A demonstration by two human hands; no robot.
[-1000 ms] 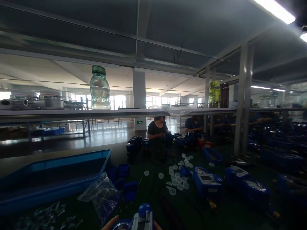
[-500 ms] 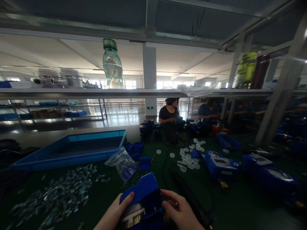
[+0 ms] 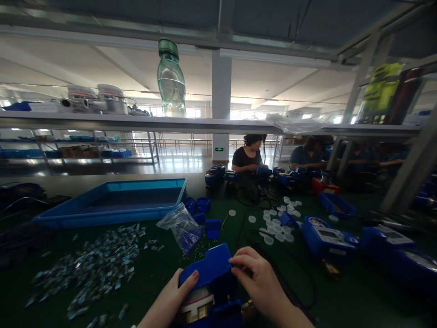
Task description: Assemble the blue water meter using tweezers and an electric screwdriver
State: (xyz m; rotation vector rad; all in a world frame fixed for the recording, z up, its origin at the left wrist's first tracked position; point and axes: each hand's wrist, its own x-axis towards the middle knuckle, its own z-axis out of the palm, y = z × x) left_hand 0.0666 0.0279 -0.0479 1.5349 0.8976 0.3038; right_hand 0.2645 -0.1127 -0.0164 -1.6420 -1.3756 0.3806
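At the bottom centre, a blue water meter (image 3: 213,269) stands tilted, its clear-walled round part and brass fitting partly showing. My left hand (image 3: 175,294) is wrapped round its left side, the thumb on top of the blue housing. At the right edge of that housing, my right hand (image 3: 257,278) has thumb and index finger pinched together; anything tiny between them is hidden. Just beyond lie small screws (image 3: 198,250), a clear plastic bag (image 3: 182,228) and several small blue covers (image 3: 212,228). A dark cable or tool lies partly behind my right hand.
A blue tray (image 3: 112,216) sits at the left behind a pile of small shiny packets (image 3: 102,259). White plastic discs (image 3: 276,225) and another blue meter (image 3: 327,243) lie to the right. A shelf (image 3: 205,123) carrying a bottle (image 3: 171,82) spans the bench. Co-workers (image 3: 249,155) sit beyond.
The view has shifted a little. My right hand has risen, and its fingertips have gone from the meter's side to the upper right edge of the housing. The left hand keeps its hold.
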